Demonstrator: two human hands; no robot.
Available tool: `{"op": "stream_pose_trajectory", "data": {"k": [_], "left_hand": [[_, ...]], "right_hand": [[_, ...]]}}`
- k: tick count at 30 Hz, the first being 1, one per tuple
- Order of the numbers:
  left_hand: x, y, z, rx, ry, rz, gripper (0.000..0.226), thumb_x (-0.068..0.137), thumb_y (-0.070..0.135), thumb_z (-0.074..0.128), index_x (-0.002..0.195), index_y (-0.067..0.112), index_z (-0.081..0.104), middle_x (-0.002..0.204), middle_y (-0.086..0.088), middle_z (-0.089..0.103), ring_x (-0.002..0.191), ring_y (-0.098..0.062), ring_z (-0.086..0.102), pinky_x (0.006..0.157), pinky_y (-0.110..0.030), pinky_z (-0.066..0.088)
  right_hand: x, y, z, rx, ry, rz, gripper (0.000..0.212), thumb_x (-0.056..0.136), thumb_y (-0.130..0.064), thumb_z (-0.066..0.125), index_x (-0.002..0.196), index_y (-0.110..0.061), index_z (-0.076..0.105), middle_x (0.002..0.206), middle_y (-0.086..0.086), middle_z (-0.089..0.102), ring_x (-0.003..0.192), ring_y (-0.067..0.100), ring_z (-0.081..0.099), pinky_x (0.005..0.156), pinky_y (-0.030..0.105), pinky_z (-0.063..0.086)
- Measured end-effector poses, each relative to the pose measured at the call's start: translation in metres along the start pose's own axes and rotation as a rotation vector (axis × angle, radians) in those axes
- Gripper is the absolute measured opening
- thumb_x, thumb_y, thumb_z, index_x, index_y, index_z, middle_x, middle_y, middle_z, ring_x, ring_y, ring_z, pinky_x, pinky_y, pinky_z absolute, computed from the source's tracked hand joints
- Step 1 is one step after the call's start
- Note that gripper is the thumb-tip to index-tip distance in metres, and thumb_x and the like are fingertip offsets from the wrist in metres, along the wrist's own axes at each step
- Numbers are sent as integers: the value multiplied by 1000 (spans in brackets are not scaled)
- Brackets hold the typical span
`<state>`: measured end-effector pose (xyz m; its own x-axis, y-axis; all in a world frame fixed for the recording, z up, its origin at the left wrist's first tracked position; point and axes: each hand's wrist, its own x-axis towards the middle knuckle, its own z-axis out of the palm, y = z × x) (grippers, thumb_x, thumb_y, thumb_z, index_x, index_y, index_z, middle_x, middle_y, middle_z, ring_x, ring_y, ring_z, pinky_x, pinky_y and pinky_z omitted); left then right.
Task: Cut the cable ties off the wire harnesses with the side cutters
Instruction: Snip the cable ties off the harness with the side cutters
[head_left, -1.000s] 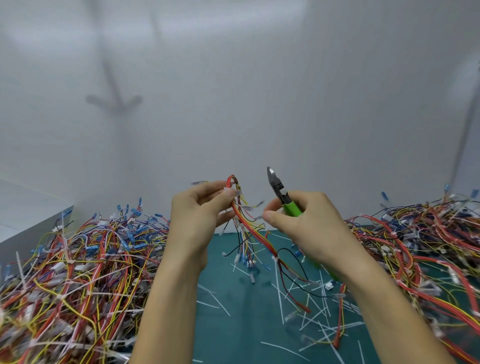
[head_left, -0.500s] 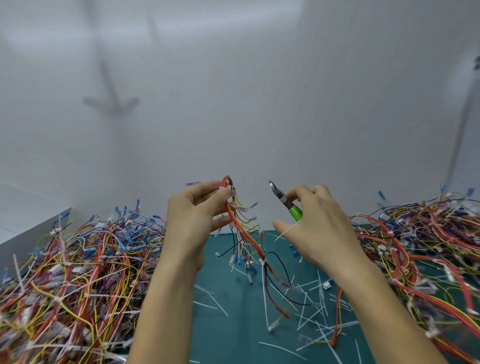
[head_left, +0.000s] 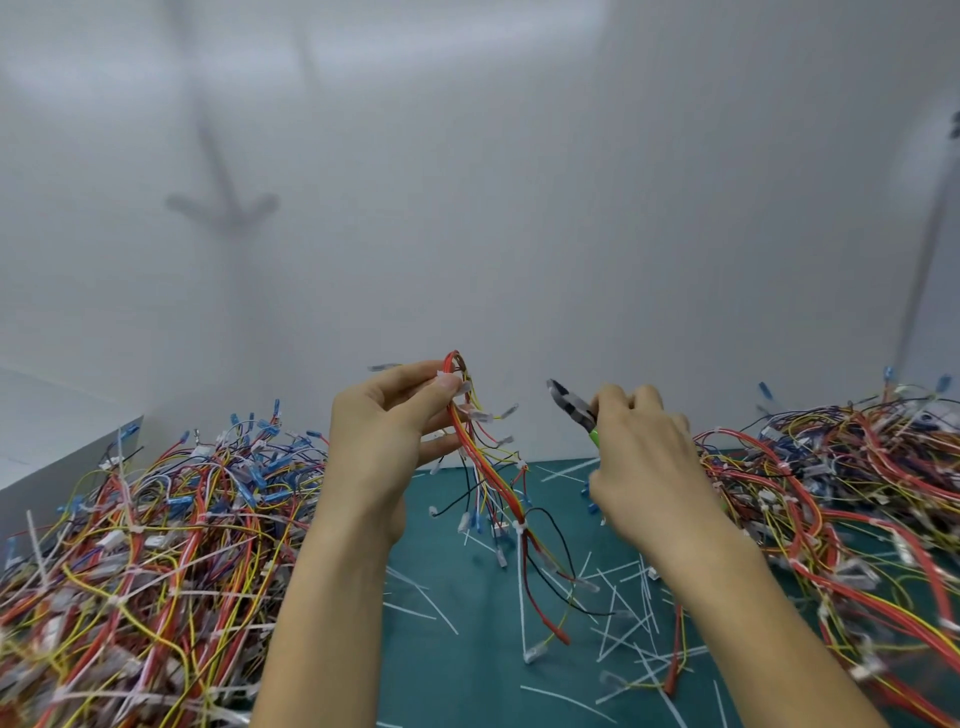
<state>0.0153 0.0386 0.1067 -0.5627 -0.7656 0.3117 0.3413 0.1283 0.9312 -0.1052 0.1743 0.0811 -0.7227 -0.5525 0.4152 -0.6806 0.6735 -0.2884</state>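
Note:
My left hand pinches the top loop of a wire harness of red, yellow and black wires, which hangs down to the green mat. A white cable tie wraps the harness partway down, and another sits by my thumb. My right hand holds the side cutters, which have a green handle and dark jaws pointing up and left. The jaws sit apart from the harness, to its right.
A big heap of tangled harnesses lies on the left, and another heap on the right. Cut white tie scraps litter the green mat. A white wall stands close behind. A grey box sits far left.
My right hand has drifted right and tilted the cutters further left and lower. The harness in my left hand has swung a little and hangs more steeply.

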Motion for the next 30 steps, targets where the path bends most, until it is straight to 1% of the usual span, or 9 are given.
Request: {"op": "stream_pose_trajectory", "data": {"k": [7,12,14,17,19,22,24,27,30], "left_hand": [[1,0,-2,-3,3,-6,7,88,12,69,93,14,74,88,-7,77,73,-19,74,58,-23,57],[0,2,-5,-36,-4,-26,8,89,12,69,94,14,75,84,-3,77,72,-18,75,55,-21,55],[0,2,-5,-50,2,-28,8,89,11,69,94,13,74,83,-2,77,69,-18,74,54,-21,55],[0,2,-4,-65,10,-21,6,90,10,68,91,13,73,80,-2,77,64,-18,74,52,-20,55],[-1,1,-1,-69,19,-9,6,91,10,67,91,13,72,79,-1,77,63,-18,74,52,-20,55],[0,-2,2,-75,37,10,6,90,10,67,95,10,71,79,-1,77,68,-19,75,55,-23,58],[1,-5,4,-94,58,11,14,89,9,68,103,5,70,85,-4,77,77,-23,75,63,-27,61],[2,-5,7,-161,67,-9,26,87,4,69,112,-1,66,99,-14,74,87,-27,74,66,-25,61],[1,-3,8,-249,15,-15,23,85,1,69,108,0,67,94,-13,75,82,-19,75,65,-19,57]], "right_hand": [[-1,5,-2,-19,-112,-18,44,85,-7,65,120,-17,39,119,9,34,101,34,44,80,36,47],[1,5,-10,73,-300,-34,57,75,-27,78,121,-20,44,114,5,40,98,29,54,84,35,50],[2,5,-11,99,-303,-40,50,78,-25,72,121,-20,48,112,5,44,97,26,55,82,35,49],[4,3,-8,222,-173,-36,32,84,-22,67,114,-19,57,109,5,57,99,25,57,83,35,50],[4,-2,-10,511,-125,-2,15,85,-27,70,98,-22,64,92,0,69,84,20,68,71,30,53],[0,-7,-19,887,-283,-65,19,80,-36,79,89,-22,70,80,-3,76,63,7,70,52,15,46],[-3,-10,-21,892,-350,-143,22,77,-34,83,91,-21,72,80,-4,76,66,7,71,57,17,52],[-4,-17,-15,770,-245,-169,13,77,-25,82,83,-20,72,77,-2,75,69,14,71,71,35,59],[-4,-23,-13,904,-137,-127,7,83,-13,75,80,-15,68,74,0,75,58,18,70,55,27,51]]}}
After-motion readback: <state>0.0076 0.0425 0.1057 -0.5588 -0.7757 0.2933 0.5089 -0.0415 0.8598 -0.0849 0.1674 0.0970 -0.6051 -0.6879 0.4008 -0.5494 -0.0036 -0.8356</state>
